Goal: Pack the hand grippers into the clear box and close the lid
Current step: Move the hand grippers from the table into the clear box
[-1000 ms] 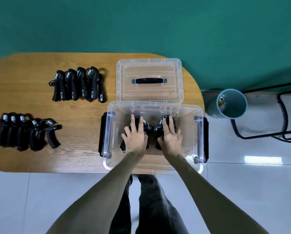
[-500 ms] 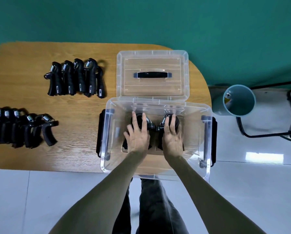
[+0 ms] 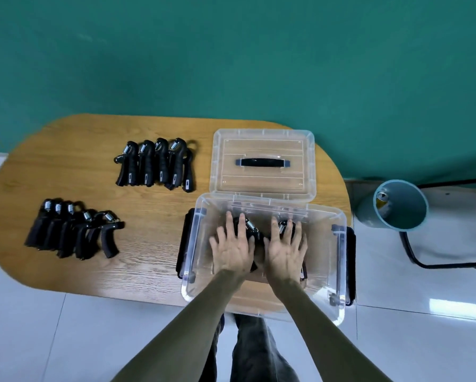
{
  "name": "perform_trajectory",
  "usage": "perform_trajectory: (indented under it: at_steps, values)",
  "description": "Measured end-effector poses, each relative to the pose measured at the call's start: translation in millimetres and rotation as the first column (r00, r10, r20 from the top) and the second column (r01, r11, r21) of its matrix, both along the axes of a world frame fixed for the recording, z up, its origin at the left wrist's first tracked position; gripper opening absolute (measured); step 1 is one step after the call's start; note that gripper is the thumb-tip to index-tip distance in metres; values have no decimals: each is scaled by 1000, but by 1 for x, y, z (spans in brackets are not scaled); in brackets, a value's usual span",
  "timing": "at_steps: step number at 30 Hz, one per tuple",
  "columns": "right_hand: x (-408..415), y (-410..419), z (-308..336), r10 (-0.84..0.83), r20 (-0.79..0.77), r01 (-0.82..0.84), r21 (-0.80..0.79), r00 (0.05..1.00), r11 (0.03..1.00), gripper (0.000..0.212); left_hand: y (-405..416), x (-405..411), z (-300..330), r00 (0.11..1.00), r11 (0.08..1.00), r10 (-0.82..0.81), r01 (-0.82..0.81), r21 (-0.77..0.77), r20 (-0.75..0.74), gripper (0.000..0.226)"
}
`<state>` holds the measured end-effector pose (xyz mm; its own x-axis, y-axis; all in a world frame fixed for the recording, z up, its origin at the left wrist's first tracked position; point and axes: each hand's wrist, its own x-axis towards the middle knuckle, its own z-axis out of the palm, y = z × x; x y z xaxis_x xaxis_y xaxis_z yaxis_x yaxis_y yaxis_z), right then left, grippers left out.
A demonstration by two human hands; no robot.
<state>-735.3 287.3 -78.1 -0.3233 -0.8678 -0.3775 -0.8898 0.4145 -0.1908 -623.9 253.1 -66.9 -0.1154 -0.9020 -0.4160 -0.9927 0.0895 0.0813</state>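
Both hands, left and right, spread flat, press grippers into the box; two groups remain left; lid off beyond.

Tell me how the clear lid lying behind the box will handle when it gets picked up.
The lid looks like thin clear plastic, so probably light and slightly flexible. Its smooth surface may be slippery; the black handle on top seems the surer hold. It lies flat on the table, so it is unlikely to tip.

Grainy wooden table, clear glossy plastic box, matt black grippers with metal springs
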Motion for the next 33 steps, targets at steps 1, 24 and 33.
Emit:
perform_trajectory:
  at_steps: [1,24,33]
  values:
    - [3,-7,9,16,-16,-17,-38,1000,999,54,-4,2,11,1000,1000,-24,24,-18,-9,61]
    - [166,-115,283,309,-261,-383,-309,914,871,63,-92,222,260,986,924,-72,8,-382,-154,53]
    - [273,-109,300,280,-271,-366,-356,921,860,63,-92,348,286,990,912,-34,-26,-410,-139,55]
